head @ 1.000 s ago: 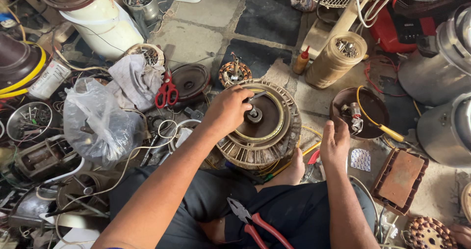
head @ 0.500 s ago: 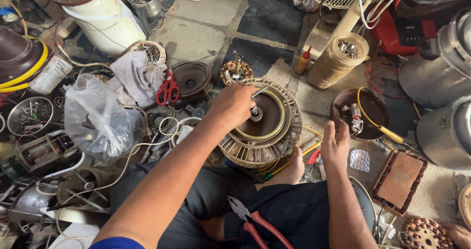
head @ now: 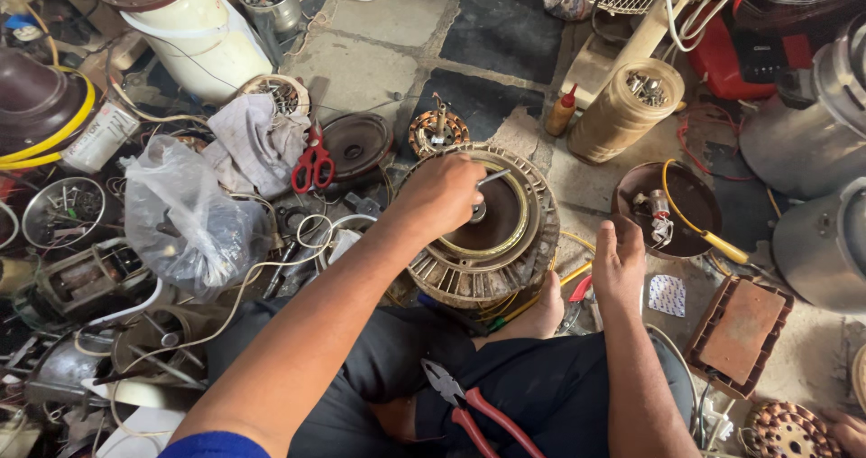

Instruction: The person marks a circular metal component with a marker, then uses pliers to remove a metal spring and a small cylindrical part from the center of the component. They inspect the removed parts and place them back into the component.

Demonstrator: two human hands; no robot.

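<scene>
Your motor (head: 483,232) sits on the floor btwn your knees, propped against your foot (head: 539,314), round finned rim w/ a brown centre plate and a shaft hub in the middle. It looks like cast metal w/ windings inside, so judge it heavy and stiff; it won't flex, but the thin rim fins could nick skin and the copper underneath is prob fragile. Best hold would be the outer rim w/ both hands, not the hub or wires. Your left hand (head: 442,192) is closed over the top of the plate, fingers curled tight round a thin metal tool (head: 492,177) whose tip pokes out toward the hub; narrow grip, wrist resting near the inner ring. Your right hand (head: 619,264) is flat and spread, holding nothing, just beside the motor's right edge, above a red-handled tool (head: 580,288) on the floor. Pliers (head: 469,404) w/ red grips lie on your lap, untouched. Red scissors (head: 312,162) lie left of the motor near a rag (head: 253,142) and a plastic bag (head: 185,210). A small copper winding (head: 437,133) stands just behind the motor. A brown dish (head: 695,196) w/ bits and a yellow screwdriver (head: 713,240) sits to the right, near your open hand
</scene>
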